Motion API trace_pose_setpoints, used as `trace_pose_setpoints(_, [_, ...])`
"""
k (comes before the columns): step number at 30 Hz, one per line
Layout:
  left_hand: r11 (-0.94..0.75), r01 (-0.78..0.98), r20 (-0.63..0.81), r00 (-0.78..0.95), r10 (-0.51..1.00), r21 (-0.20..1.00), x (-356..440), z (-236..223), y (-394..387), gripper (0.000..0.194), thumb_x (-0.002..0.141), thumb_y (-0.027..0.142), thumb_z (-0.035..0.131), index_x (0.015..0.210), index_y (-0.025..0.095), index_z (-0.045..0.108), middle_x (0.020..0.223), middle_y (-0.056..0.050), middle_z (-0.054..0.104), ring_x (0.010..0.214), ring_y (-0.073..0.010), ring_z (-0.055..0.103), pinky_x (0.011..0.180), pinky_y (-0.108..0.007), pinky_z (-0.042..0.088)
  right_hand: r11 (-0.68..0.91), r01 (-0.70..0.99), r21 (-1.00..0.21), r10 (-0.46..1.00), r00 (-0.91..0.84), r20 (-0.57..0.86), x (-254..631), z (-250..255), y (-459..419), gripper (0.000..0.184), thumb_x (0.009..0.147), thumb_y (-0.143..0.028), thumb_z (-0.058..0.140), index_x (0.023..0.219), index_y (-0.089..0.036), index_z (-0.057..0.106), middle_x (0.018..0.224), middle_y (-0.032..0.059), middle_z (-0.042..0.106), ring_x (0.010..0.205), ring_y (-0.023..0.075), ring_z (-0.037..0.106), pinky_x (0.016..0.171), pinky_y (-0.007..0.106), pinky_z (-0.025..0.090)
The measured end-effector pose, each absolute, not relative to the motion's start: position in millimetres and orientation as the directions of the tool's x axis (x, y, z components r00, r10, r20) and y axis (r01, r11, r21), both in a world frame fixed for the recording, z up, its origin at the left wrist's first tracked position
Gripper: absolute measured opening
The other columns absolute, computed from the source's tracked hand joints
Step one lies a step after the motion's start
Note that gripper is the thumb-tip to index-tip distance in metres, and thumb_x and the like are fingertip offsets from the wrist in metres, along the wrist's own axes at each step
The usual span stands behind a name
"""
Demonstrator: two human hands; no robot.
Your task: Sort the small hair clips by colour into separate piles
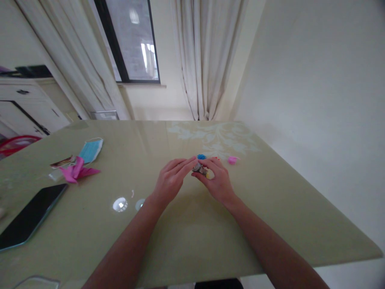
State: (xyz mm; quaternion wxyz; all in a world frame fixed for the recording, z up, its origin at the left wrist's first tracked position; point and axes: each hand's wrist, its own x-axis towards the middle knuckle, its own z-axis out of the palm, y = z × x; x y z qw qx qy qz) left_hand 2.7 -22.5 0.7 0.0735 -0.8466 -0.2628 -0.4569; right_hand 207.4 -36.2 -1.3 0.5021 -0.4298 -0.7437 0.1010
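Note:
My right hand (219,182) is over the middle of the table, its thumb and fingers closed around a small dark-and-white patterned object (199,169) whose kind I cannot make out. My left hand (172,178) meets it from the other side, with straight fingers pressed together and fingertips at the object's top end. The left thumb is hidden. A small yellow piece (209,174) shows below the right palm. Just beyond the fingertips lies a blue textured item (201,157), with a bit of red partly hidden behind the right hand. A small pink item (232,160) lies right of that hand.
On the left of the glossy table (192,249) are a pink folded shape (76,170), a blue face mask (91,151) and a dark-screened tablet (31,214). A wall (315,100) runs along the right side. Curtains (207,60) hang beyond the far edge.

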Motion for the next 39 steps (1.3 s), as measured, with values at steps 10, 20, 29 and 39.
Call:
trace_pose_setpoints(10, [-0.724,0.646,0.77,0.326,0.549,0.242,4,-10,-12,0.042,0.107,0.015,0.043,0.143,0.025,0.062,0.122,-0.01,0.078,0.112,-0.0226,0.07,0.101,-0.042,0.057,0.374,0.268,-0.888,0.863,0.248,0.439,238,6,-12,0.045,0.078,-0.049,0.087,0.112,-0.02,0.08,0.104,0.0108,0.08,0.092,0.026,0.074,0.083,0.041,0.06])
trace_pose_setpoints(20, [-0.579,0.474,0.516,0.269,0.813,0.664,28,-34,-15,0.058,0.093,0.04,0.074,0.145,0.024,0.056,0.131,-0.011,0.073,0.115,-0.0253,0.069,0.102,-0.045,0.056,0.321,-0.007,-0.947,0.943,0.09,0.319,232,3,-9,0.043,0.076,-0.048,0.089,0.109,-0.023,0.081,0.105,0.0077,0.083,0.094,0.0263,0.078,0.088,0.041,0.063])
trace_pose_setpoints(29, [-0.474,0.342,0.377,0.314,0.871,0.811,36,-27,-21,0.039,0.094,0.038,0.071,0.13,0.023,0.066,0.123,-0.008,0.077,0.104,-0.0214,0.072,0.091,-0.037,0.058,0.34,0.024,-0.94,0.938,0.065,0.341,230,6,-13,0.04,0.078,-0.047,0.088,0.111,-0.024,0.081,0.106,0.0072,0.082,0.092,0.0244,0.077,0.087,0.039,0.062])
trace_pose_setpoints(39, [-0.458,0.576,0.395,0.241,0.887,0.677,23,-51,5,0.016,0.095,0.025,0.062,0.107,0.019,0.069,0.1,-0.006,0.074,0.079,-0.0177,0.07,0.078,-0.034,0.06,0.344,-0.011,-0.939,0.828,0.475,0.298,263,5,9,0.051,0.07,-0.048,0.089,0.11,-0.018,0.078,0.1,0.0092,0.08,0.084,0.021,0.073,0.076,0.036,0.059])
